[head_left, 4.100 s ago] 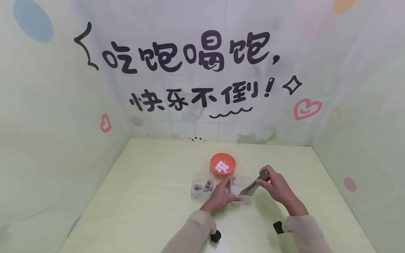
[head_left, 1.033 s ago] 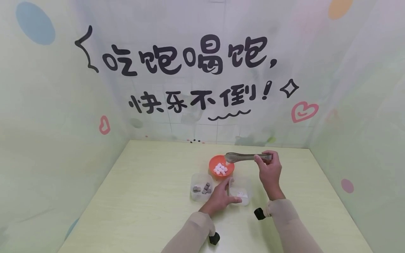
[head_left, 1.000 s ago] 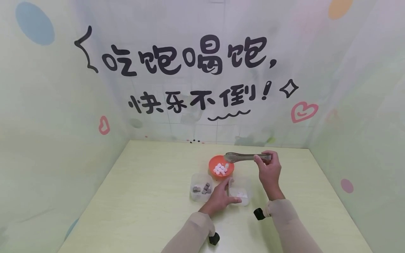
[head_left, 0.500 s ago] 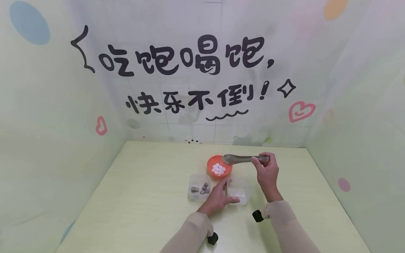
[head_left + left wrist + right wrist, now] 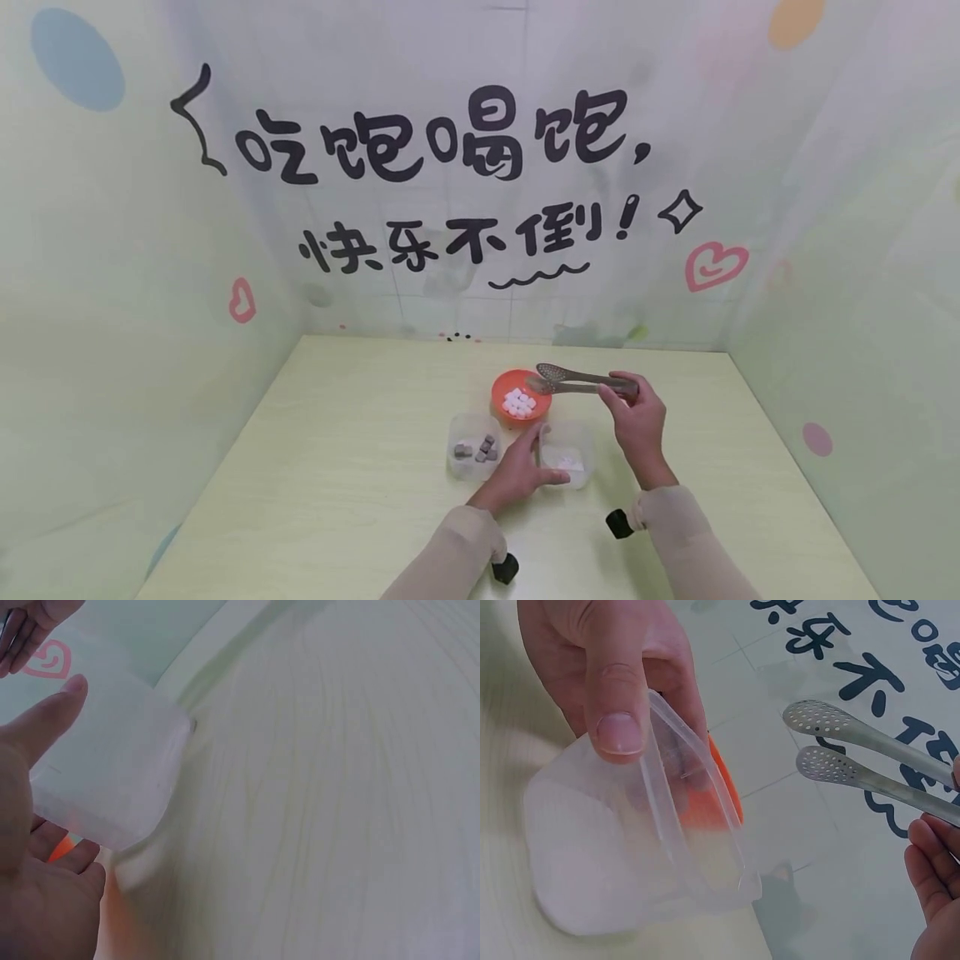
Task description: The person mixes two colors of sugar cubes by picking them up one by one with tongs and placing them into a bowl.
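My left hand [image 5: 520, 472] grips a translucent plastic container [image 5: 581, 437] at its left side, thumb at the front and fingers at the back. In the right wrist view that thumb lies across the container's [image 5: 577, 847] wall. Metal tongs [image 5: 581, 387] with perforated oval tips are held near their rear end by my right hand [image 5: 641, 421]. Their tips stand apart over the right side of an orange bowl [image 5: 498, 407], and nothing shows between them. Several small white pieces [image 5: 519, 403] lie heaped in the bowl.
Left of my left hand stands a second translucent container [image 5: 453, 468] with several grey cubes [image 5: 487, 450] in it. The pale wooden table [image 5: 360, 467] ends at a printed back wall [image 5: 420, 192] and at side walls.
The tongs have gone from inside the right container to above the orange bowl. A white piece dropped from them into the bowl, and their tips have spread. My left hand has stayed put.
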The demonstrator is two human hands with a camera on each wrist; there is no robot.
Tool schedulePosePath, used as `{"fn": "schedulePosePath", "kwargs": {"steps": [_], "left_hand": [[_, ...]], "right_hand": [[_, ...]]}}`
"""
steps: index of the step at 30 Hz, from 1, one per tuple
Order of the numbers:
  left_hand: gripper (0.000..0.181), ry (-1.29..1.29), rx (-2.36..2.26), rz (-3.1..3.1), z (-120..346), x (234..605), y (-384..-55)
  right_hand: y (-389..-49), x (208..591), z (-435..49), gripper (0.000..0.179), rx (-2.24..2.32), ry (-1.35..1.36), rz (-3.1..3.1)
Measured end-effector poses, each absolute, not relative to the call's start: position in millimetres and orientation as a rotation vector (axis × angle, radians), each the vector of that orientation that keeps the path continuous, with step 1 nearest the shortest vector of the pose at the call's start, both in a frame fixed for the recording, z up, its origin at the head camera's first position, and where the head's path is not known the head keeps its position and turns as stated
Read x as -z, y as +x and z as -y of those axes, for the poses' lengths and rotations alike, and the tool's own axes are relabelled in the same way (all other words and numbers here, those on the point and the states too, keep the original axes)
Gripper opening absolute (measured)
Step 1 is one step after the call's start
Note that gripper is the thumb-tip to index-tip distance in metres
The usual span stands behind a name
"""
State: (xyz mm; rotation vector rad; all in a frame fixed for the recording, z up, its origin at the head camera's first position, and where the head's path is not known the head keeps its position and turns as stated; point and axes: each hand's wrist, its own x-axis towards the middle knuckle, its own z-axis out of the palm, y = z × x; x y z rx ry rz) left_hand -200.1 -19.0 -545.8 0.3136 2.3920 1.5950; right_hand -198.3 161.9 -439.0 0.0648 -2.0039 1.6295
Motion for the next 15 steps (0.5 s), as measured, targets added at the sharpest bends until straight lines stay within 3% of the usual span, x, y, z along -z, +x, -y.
{"fn": "schedulePosePath", "kwargs": {"steps": [15], "left_hand": [[0.100, 0.259, -1.682, -2.390, 20, 537, -188]], "right_hand": [[-204, 476, -177, 0.030, -1.639, 0.050, 1.996]]}}
